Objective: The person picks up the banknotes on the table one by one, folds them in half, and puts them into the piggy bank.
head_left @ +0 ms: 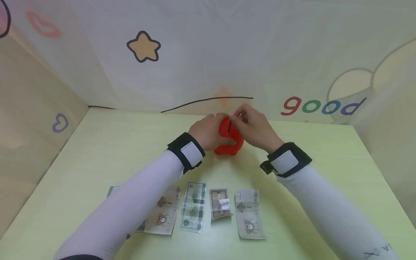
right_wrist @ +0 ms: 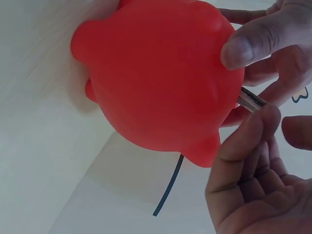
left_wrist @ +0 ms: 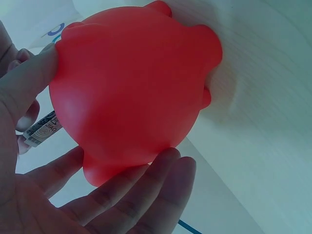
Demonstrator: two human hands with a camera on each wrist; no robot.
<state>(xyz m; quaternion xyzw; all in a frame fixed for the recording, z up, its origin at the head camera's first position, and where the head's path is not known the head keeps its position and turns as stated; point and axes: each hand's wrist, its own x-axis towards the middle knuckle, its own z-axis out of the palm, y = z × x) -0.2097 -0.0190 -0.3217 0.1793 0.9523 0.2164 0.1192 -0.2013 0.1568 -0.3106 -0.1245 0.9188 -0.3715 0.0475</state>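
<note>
A round red piggy bank (head_left: pixel 234 133) with stubby feet stands on the table, a dark slot showing on its top in the head view. My left hand (head_left: pixel 208 131) grips its side, fingers and thumb spread round the body. From the slot side pokes a narrow folded banknote (left_wrist: pixel 45 128) printed "JIAO"; its inner end is hidden by the bank. My right hand (head_left: pixel 255 126) is at the note's outer end (right_wrist: pixel 253 100) with curled fingers. The index fingertip touches the note, and in the left wrist view the note lies between right-hand digits.
Nearer me on the pale table (head_left: pixel 308 202) lie a green banknote (head_left: pixel 193 207), a small brown one (head_left: pixel 220 204), a creased pale one (head_left: pixel 249 215) and overlapping notes (head_left: pixel 164 213) partly under my left sleeve. A printed fabric wall (head_left: pixel 208 54) closes off the back.
</note>
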